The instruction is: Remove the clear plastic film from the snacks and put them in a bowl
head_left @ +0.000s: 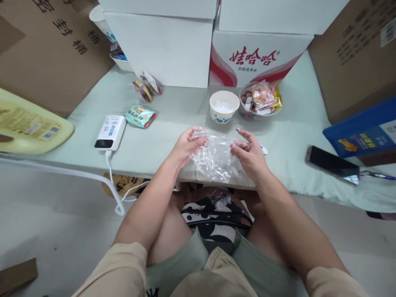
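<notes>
A crumpled clear plastic bag (214, 156) hangs over the front edge of the pale green table (173, 140). My left hand (188, 144) pinches its left upper edge with curled fingers. On the other side, my right hand (249, 153) grips the bag's right upper edge. Both hands hold the bag stretched between them. Just behind the bag stands an empty white paper bowl (224, 106) with a blue pattern. To its right sits a clear bowl of wrapped snacks (260, 99).
A white power bank (110, 132) with a cable lies at the left, a green snack packet (140, 116) beside it. A black phone (332, 164) lies at the right by a blue box (365, 132). White and brown cartons (167, 45) line the back.
</notes>
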Demonstrator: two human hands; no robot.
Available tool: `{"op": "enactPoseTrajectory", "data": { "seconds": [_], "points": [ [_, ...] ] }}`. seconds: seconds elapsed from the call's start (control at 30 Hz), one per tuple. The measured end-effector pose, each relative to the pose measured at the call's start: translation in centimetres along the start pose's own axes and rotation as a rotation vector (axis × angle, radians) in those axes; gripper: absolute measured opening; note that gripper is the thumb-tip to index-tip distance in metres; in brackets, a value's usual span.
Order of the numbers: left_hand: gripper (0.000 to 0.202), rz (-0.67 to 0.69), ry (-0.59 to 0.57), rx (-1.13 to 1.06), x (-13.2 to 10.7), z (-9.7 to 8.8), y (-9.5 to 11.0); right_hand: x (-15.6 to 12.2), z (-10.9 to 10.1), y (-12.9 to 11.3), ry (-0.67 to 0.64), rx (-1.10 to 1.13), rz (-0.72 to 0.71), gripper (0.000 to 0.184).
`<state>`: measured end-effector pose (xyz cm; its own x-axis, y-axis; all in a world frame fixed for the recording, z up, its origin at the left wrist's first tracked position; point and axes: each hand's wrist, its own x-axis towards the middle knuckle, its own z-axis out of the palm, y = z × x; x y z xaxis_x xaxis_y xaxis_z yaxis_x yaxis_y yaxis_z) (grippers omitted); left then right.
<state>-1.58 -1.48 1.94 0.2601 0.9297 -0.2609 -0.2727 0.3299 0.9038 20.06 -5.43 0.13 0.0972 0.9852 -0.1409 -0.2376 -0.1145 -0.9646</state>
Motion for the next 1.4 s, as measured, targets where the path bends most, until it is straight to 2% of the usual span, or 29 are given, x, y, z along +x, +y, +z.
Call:
{"op": "enactPoseTrajectory", "data": {
  "seconds": [0.1,0.2,0.27,0.37,0.43,0.53,0.67,0.8,0.9,1.0,1.07,1.1,1.17,1.2,1.23,1.3,1.37,1.4],
  "points": [
    [0.054,-0.129,-0.068,-0.03,0.0,0.1,0.1,0.1,0.1,-0.3,0.068,0.136,0.007,0.066],
    [0.042,-0.1,-0.018,-0.08,0.1,0.1,0.1,-0.2,0.3,-0.5,-0.015,0.116,0.149,0.055],
    [0.038,-0.088,-0.025,-0.067,0.2,0.1,0.0,-0.4,0.5,-0.4,-0.059,0.048,0.212,0.049],
    [0.033,-0.083,-0.044,0.06,0.4,0.1,-0.3,-0.5,0.6,-0.3,-0.033,0.008,0.209,0.051],
    [0.027,-0.054,-0.014,0.144,0.4,0.2,-0.6,-0.5,0.5,-0.2,-0.031,-0.028,0.198,0.051],
    [0.025,-0.032,0.036,0.207,0.6,0.0,-0.8,-0.5,0.1,-0.1,-0.098,-0.142,0.174,0.046],
    [0.03,-0.049,-0.027,0.313,0.6,-0.4,-0.5,-0.6,-0.1,-0.2,-0.13,-0.173,0.124,0.043],
    [0.047,-0.058,-0.072,0.135,0.4,-0.8,0.3,-0.7,0.0,-0.8,-0.118,-0.004,0.116,0.052],
    [0.042,-0.065,-0.102,-0.022,0.6,-1.1,0.9,-0.5,-0.3,-1.3,-0.189,0.082,0.142,0.039],
    [0.042,-0.007,-0.172,0.012,1.1,-1.4,1.0,-0.1,-0.8,-1.3,-0.24,0.08,0.155,0.043],
    [0.033,0.048,-0.188,0.157,1.4,-1.5,0.8,0.1,-1.1,-0.8,-0.187,0.018,0.162,0.041],
    [0.029,0.064,-0.193,0.233,1.5,-1.6,0.6,0.2,-1.2,-0.5,-0.144,-0.021,0.16,0.047],
    [0.044,0.072,-0.199,0.332,1.6,-1.6,0.1,0.4,-1.3,0.2,-0.04,-0.077,0.134,0.073],
    [0.055,0.066,-0.201,0.35,1.7,-1.6,-0.1,0.5,-1.3,0.6,0.013,-0.085,0.115,0.08],
    [0.062,0.064,-0.195,0.356,1.8,-1.6,-0.3,0.7,-1.3,0.9,0.063,-0.084,0.095,0.078],
    [0.068,0.087,-0.16,0.368,2.1,-1.5,-0.5,1.1,-1.3,1.2,0.132,-0.078,0.046,0.061],
    [0.065,0.17,-0.056,0.402,2.5,-1.4,-0.6,1.4,-1.3,1.1,0.173,-0.113,-0.022,0.039],
    [0.057,0.233,0.029,0.431,2.7,-1.3,-0.7,1.4,-1.4,1.0,0.198,-0.154,-0.07,0.033]
  ]
}}
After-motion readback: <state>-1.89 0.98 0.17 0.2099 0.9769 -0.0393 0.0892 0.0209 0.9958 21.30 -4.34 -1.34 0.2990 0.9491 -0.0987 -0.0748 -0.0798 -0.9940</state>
